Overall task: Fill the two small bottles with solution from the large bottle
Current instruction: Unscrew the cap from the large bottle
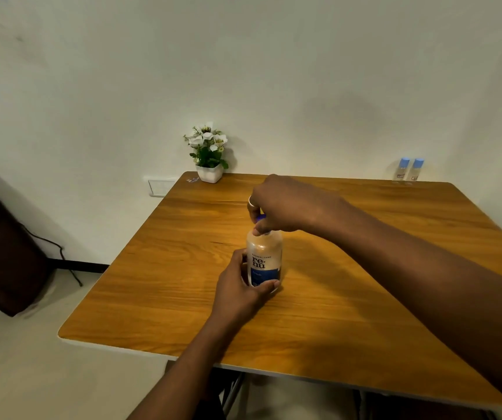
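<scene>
While left hand [237, 286] grips big bottle [264, 259] upright mid-table [152, 298], right hand [286, 204] pinches its blue cap [261, 219]. Beyond bottle, far right: two small bottles [409, 169], capped, side by side. Far left: flowerpot [209, 172].

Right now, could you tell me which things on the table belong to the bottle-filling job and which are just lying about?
For the job:
large bottle, held by left hand, right hand on its blue cap
two small bottles

Lying about:
flower pot
small scrap beside it
</scene>
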